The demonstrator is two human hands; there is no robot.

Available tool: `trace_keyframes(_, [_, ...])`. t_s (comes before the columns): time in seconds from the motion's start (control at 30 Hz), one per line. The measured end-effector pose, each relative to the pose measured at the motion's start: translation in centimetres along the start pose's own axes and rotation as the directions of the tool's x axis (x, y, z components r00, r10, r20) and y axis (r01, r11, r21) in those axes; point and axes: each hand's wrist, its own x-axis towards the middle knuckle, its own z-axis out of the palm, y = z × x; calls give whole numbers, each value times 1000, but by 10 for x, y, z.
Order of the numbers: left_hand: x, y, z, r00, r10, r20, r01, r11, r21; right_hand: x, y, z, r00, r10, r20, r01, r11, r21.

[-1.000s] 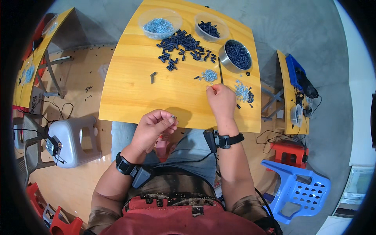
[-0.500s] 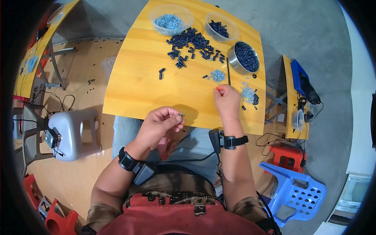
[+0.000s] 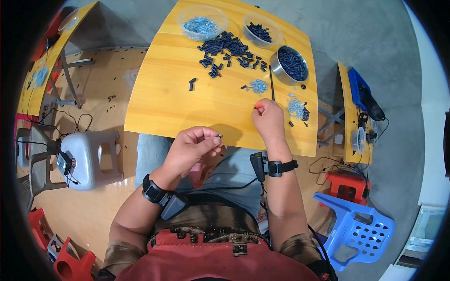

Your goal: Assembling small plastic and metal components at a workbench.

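My left hand is at the table's near edge. Its thumb and fingers pinch a small dark part, too small to name. To the right my right hand is closed over the tabletop, fingertips together, with a dark speck at their tips that I cannot make out. A thin black rod runs away from just beyond the right hand; whether the hand touches it is hidden. Beside this hand lie a small heap of silvery screw-like pieces and another silvery heap with black bits.
The yellow table bears a pile of black parts, a clear bowl of silvery pieces, a clear bowl of black parts and a metal bowl. A white stool stands left, a blue chair right.
My right hand has shifted slightly left, and a dark speck now shows at its fingertips. The left hand keeps its pinch, with the small part turned a little. The view has shifted slightly.
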Motion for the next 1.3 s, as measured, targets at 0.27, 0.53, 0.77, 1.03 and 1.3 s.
trace_keyframes(0.27, [-3,1,1,1000,12,23,-12,1000,-9,-20,-21,-8,976,137,167,-207,812,545])
trace_keyframes(0.53, [-9,6,8,999,27,37,-28,999,38,-50,-53,-26,880,29,474,-451,363,815])
trace_keyframes(0.77, [-13,6,9,999,32,43,-35,997,74,-62,-62,-27,894,-85,441,-392,331,858])
trace_keyframes(1.03, [-16,6,8,998,34,60,-39,996,84,-67,-63,-25,903,-86,420,-373,328,868])
trace_keyframes(1.3, [-17,3,7,999,25,44,-30,995,100,-69,-65,-26,915,-113,387,-309,420,854])
